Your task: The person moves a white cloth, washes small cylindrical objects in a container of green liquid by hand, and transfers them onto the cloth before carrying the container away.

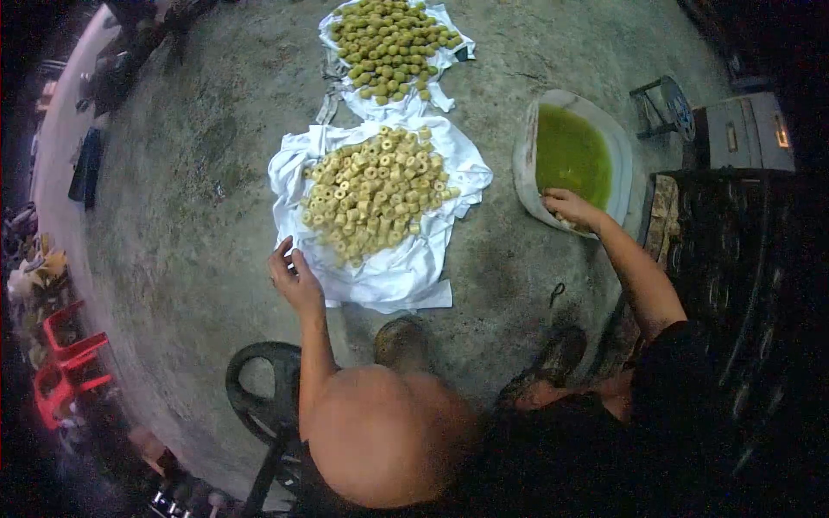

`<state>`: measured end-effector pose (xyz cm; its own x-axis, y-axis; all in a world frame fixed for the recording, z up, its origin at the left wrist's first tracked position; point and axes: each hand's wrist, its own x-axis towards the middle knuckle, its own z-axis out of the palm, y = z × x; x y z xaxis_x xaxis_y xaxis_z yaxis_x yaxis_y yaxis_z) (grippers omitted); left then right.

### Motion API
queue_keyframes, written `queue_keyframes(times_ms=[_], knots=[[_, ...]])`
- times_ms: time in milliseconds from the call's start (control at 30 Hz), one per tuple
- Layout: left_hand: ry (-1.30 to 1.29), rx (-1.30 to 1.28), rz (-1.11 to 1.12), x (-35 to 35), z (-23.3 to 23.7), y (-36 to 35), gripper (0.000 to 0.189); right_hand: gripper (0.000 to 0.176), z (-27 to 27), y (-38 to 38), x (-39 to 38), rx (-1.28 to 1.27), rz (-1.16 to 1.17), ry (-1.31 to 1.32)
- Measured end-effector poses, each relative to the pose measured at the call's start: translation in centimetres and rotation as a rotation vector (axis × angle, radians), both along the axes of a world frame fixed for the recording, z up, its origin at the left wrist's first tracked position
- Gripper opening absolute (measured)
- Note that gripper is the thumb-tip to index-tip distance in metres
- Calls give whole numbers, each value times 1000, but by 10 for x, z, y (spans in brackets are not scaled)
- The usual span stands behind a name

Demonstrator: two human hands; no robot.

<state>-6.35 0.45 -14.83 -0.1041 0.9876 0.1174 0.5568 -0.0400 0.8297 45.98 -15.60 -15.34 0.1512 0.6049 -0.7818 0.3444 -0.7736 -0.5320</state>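
Right hand: at near rim of tub, fingers curled; cannot tell what is pinched. Left of tub: left hand, fingers parted, beside 1 cloth bearing rings.

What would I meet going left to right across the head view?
Red chair, white cloth bearing pale ring-shaped pieces, pale tub of green liquid, grey box.

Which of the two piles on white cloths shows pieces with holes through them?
The pale pile, nearer the left hand; the darker green pile shows rounded pieces instead.
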Motion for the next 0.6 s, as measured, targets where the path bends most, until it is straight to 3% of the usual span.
queue_keyframes(times_ms=[100, 333, 367, 433, 600], knots=[[-55, -26, 21, -10, -16, 1, 25, 63, -1, 6, 1, 5, 15, 37], [-104, -67, 16, -10, -15, 6, 26, 60, -57, 2, 18, 49, 47, -26], [-114, -78, 12, -9, -14, 6, 26, 60, -56, 2, 21, -57, 68, -54], [-158, -74, 23, -8, -15, 6, 27, 61, 7, 31, -7, -265, 106, -117], [-141, -70, 16, -21, -30, 8, 27, 61, -30, 3, 5, 28, 40, -160]])
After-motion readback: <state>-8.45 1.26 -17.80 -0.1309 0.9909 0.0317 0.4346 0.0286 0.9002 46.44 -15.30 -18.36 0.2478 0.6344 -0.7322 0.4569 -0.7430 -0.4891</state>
